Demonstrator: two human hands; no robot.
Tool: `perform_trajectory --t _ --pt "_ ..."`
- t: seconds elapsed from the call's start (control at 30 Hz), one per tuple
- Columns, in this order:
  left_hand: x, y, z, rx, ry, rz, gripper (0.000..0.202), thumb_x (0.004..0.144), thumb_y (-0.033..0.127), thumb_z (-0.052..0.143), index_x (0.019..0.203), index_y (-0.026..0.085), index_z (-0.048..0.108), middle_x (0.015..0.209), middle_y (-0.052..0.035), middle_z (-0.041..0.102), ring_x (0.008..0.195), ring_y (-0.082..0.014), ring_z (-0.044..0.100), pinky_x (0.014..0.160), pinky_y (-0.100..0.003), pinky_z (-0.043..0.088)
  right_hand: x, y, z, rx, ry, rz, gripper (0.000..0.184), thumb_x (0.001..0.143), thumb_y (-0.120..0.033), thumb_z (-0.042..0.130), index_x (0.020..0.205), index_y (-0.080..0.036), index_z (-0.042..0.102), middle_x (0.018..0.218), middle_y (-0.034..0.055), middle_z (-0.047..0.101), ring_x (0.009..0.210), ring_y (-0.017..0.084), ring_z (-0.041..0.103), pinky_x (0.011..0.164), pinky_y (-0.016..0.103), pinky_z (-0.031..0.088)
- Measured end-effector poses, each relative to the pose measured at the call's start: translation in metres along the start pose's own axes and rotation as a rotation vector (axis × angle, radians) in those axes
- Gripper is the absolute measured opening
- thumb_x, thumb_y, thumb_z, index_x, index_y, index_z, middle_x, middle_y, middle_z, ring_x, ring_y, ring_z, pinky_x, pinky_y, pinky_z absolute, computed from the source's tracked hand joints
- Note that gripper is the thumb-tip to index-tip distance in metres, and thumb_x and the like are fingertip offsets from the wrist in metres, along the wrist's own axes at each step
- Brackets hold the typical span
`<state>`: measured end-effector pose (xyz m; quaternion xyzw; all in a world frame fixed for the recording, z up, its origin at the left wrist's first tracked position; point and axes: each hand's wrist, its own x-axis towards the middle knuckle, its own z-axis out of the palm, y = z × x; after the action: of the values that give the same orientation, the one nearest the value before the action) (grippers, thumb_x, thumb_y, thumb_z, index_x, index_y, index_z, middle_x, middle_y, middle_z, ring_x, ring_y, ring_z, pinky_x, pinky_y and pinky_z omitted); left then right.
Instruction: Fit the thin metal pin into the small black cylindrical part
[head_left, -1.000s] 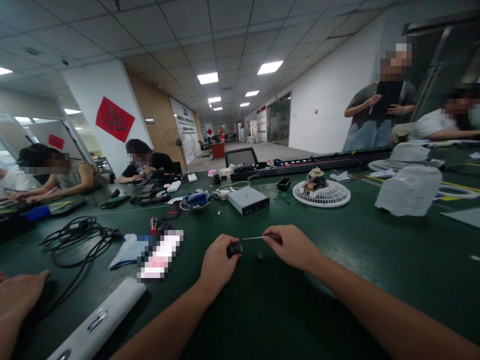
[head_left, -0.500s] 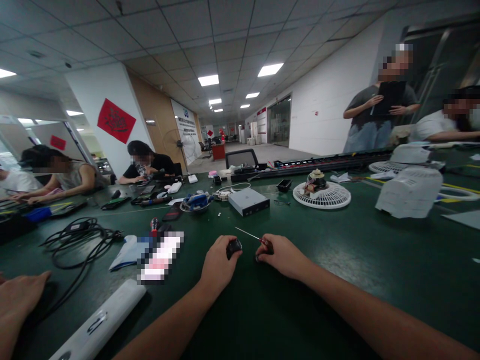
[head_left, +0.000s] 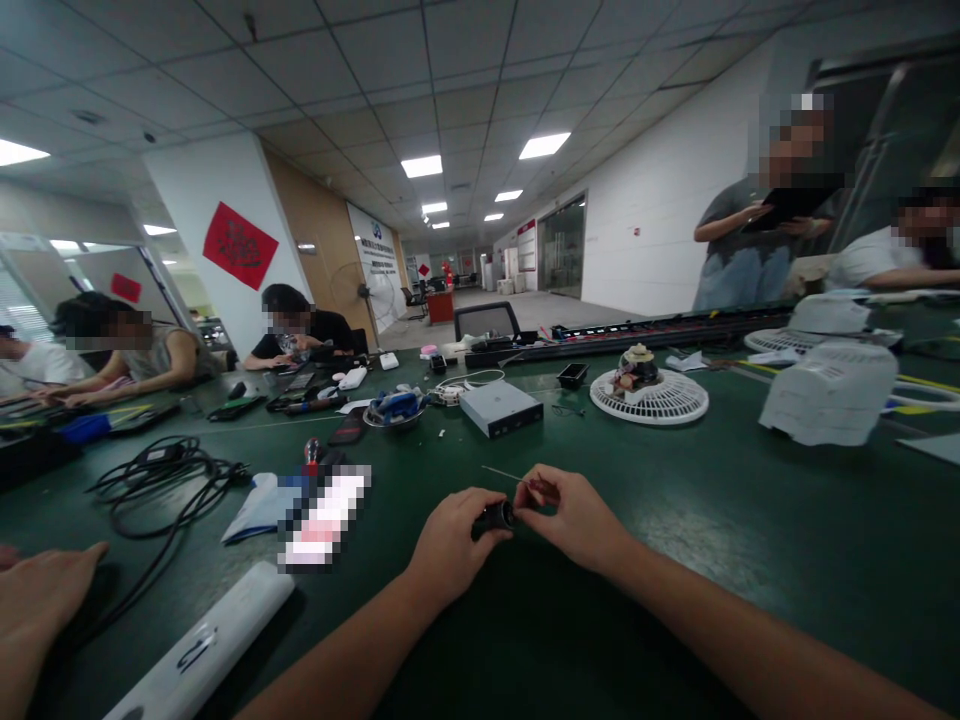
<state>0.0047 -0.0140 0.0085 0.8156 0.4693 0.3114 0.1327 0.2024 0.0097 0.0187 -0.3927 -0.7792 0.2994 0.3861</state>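
Black cylindrical part [head_left: 496, 516]: I'm holding it in my left hand [head_left: 450, 535], over the green bench [head_left: 750, 520]. My right hand [head_left: 568, 510] is gripping a thin screwdriver [head_left: 504, 473], fingertips [head_left: 525, 520] just beside the part's end. Farther out, a grey box [head_left: 495, 400] is lying flat.

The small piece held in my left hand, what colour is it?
The small piece looks black, showing best in the head view, in your left hand.

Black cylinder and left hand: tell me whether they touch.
Touching. The head view shows the left hand gripping the black cylinder between its thumb and fingers.
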Motion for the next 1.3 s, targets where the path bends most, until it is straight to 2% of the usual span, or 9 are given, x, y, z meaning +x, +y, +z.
perform_trajectory --t 0.23,0.37,0.47,0.6,0.83,0.97,1.03,1.23,1.3 --pt "-0.002 -0.004 0.005 0.046 -0.009 0.063 0.038 0.078 0.023 0.073 0.115 0.025 0.062 0.112 -0.0020 0.068 0.101 -0.0220 0.061 0.090 -0.036 0.045 -0.003 -0.005 0.004 -0.078 0.062 -0.134 0.010 0.073 -0.009 0.059 0.075 -0.019 0.055 0.069 -0.0024 0.055 0.062 0.013 0.053 0.060 0.025 0.042" --pt "-0.002 -0.003 0.004 0.038 0.031 0.097 0.035 0.080 0.023 0.072 0.114 0.024 0.062 0.112 -0.0026 0.069 0.102 -0.0219 0.061 0.091 -0.036 0.046 -0.005 -0.006 0.007 -0.040 0.086 -0.250 0.017 0.075 -0.008 0.057 0.069 -0.020 0.047 0.078 0.0006 0.056 0.067 0.013 0.054 0.061 0.025 0.042" --pt "-0.003 -0.001 0.003 0.046 0.072 0.121 0.034 0.081 0.027 0.071 0.114 0.022 0.061 0.109 -0.0038 0.069 0.099 -0.0221 0.062 0.088 -0.036 0.047 -0.005 -0.007 0.008 -0.025 0.104 -0.284 0.019 0.077 -0.008 0.056 0.068 -0.020 0.045 0.084 0.0029 0.056 0.071 0.014 0.054 0.062 0.025 0.043" --pt "-0.004 0.000 0.003 0.065 0.099 0.177 0.033 0.081 0.023 0.072 0.113 0.022 0.061 0.109 -0.0039 0.069 0.099 -0.0218 0.062 0.088 -0.037 0.047 -0.003 -0.006 0.006 -0.050 0.069 -0.239 0.017 0.077 -0.008 0.056 0.069 -0.019 0.046 0.087 0.0030 0.054 0.072 0.014 0.052 0.063 0.025 0.043" --pt "-0.003 0.000 0.003 0.067 0.109 0.195 0.035 0.081 0.020 0.071 0.113 0.023 0.060 0.109 -0.0037 0.069 0.099 -0.0215 0.062 0.088 -0.037 0.048 -0.001 0.001 0.001 0.096 -0.062 -0.146 0.021 0.077 -0.016 0.062 0.067 -0.019 0.044 0.087 0.0015 0.054 0.076 0.014 0.053 0.069 0.027 0.045" --pt "-0.003 -0.002 0.001 0.055 0.105 0.200 0.037 0.079 0.019 0.073 0.112 0.023 0.060 0.109 -0.0033 0.069 0.100 -0.0214 0.062 0.088 -0.036 0.048 0.001 0.005 0.004 0.215 -0.115 -0.031 0.013 0.077 -0.018 0.065 0.079 -0.019 0.052 0.080 -0.0012 0.053 0.071 0.013 0.052 0.068 0.027 0.046" --pt "-0.002 -0.003 0.001 0.045 0.097 0.210 0.037 0.077 0.019 0.074 0.111 0.023 0.060 0.109 -0.0029 0.069 0.100 -0.0212 0.062 0.088 -0.036 0.047 0.001 0.007 0.005 0.251 -0.140 0.028 0.016 0.075 -0.019 0.067 0.086 -0.019 0.055 0.074 -0.0031 0.052 0.068 0.013 0.051 0.066 0.027 0.046" --pt "-0.002 -0.005 0.001 0.017 0.090 0.255 0.036 0.076 0.017 0.075 0.109 0.022 0.062 0.107 -0.0028 0.070 0.100 -0.0204 0.063 0.088 -0.035 0.047 0.001 0.008 0.003 0.146 -0.079 -0.044 0.020 0.071 -0.020 0.071 0.069 -0.019 0.051 0.082 0.0001 0.059 0.069 0.013 0.054 0.063 0.025 0.044" --pt "-0.003 -0.005 0.002 0.011 0.079 0.263 0.035 0.077 0.018 0.075 0.109 0.023 0.062 0.107 -0.0030 0.070 0.099 -0.0205 0.063 0.088 -0.035 0.047 0.000 0.007 0.001 0.099 -0.065 -0.052 0.021 0.071 -0.020 0.071 0.067 -0.019 0.051 0.079 -0.0005 0.059 0.066 0.012 0.053 0.060 0.025 0.042"
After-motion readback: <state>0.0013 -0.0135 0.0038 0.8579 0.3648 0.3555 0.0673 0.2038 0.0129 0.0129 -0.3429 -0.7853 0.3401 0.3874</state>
